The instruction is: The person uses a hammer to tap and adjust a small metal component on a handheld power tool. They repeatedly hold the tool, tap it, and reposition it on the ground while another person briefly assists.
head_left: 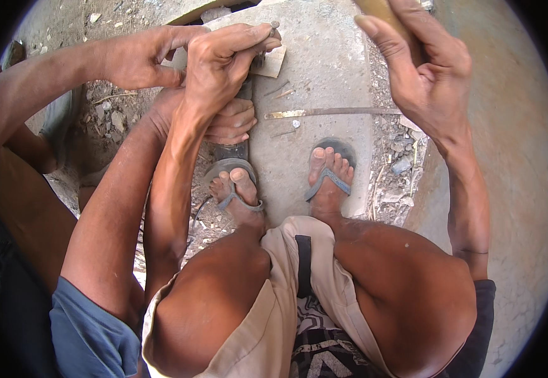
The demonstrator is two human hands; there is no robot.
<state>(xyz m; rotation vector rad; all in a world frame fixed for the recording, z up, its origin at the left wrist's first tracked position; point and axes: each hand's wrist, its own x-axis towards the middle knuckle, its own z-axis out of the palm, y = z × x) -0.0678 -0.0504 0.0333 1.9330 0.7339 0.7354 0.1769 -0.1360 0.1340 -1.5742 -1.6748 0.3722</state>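
My left hand (220,66) is closed in a pinch on a short metal pin (275,25) with a round, nail-like head. Most of that pin is hidden by my fingers. Below it lies a dark metal bar (231,151), with a small pale wooden piece (272,61) beside it. Raised at the upper right, my right hand (434,82) grips a yellowish-brown block (392,19) that runs out of view at the top, so its kind does not show. A co-worker's hand (233,120) wraps round the bar under my left wrist; the co-worker's other hand (141,57) is beside my left hand.
My sandalled feet (330,173) stand at the concrete slab (343,75). A narrow flat metal strip (330,112) and several thin metal bits lie across it. Rubble (396,165) borders the slab on the right. The co-worker's arms and leg crowd the left.
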